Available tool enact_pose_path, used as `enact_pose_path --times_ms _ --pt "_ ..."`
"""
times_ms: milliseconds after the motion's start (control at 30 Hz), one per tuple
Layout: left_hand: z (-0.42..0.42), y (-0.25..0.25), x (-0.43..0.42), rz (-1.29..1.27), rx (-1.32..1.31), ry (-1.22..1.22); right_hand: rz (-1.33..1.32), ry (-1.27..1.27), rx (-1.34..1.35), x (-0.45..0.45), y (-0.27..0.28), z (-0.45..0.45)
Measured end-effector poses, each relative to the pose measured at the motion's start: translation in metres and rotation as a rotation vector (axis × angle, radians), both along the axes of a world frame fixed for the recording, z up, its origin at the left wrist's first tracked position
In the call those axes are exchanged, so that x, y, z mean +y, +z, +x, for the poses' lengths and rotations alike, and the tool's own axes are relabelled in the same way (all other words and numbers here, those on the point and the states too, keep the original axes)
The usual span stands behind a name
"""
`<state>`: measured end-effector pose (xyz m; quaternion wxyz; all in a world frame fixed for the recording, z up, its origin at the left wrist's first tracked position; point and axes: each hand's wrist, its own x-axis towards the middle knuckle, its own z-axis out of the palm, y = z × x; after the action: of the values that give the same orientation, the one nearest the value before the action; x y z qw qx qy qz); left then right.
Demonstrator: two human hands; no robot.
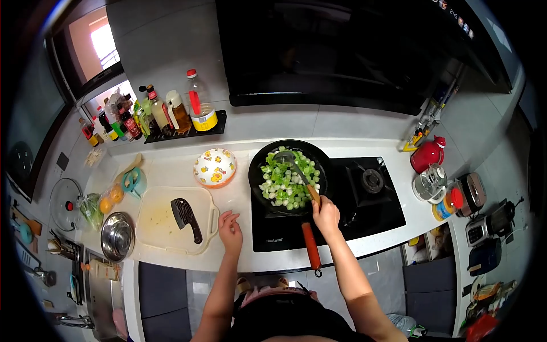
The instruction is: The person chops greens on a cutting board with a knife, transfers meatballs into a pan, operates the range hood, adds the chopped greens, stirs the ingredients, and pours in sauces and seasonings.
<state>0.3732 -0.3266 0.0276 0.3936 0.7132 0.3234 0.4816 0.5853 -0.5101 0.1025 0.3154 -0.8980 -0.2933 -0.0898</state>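
Note:
My right hand point(326, 216) is wrapped round the wooden handle of a spatula point(298, 175), whose dark blade rests among chopped green and white vegetables point(290, 191). These lie in a black wok point(259, 158) on the left burner, its red handle point(310, 246) pointing toward me. My left hand point(229, 229) hovers over the counter's front part with fingers loosely apart and holds nothing. Just left of it, a cleaver point(185, 216) with a black handle lies on a cream cutting board point(152, 231). A patterned bowl point(215, 166) stands between board and wok.
Bottles point(199, 105) line a black shelf behind the board. A metal bowl point(117, 236), oranges point(111, 198) and a bag of greens point(90, 210) are at the left. Right of the stove point(376, 219) stand a red kettle point(427, 154) and a glass pot point(428, 183). A range hood point(325, 51) overhangs the back.

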Motion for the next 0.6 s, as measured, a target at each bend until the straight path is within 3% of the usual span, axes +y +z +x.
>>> enact_pose_path --times_ms 600 --pt "0.025 -0.008 -0.027 -0.024 -0.076 -0.119 -0.03 -0.003 0.034 -0.034 -0.012 -0.016"
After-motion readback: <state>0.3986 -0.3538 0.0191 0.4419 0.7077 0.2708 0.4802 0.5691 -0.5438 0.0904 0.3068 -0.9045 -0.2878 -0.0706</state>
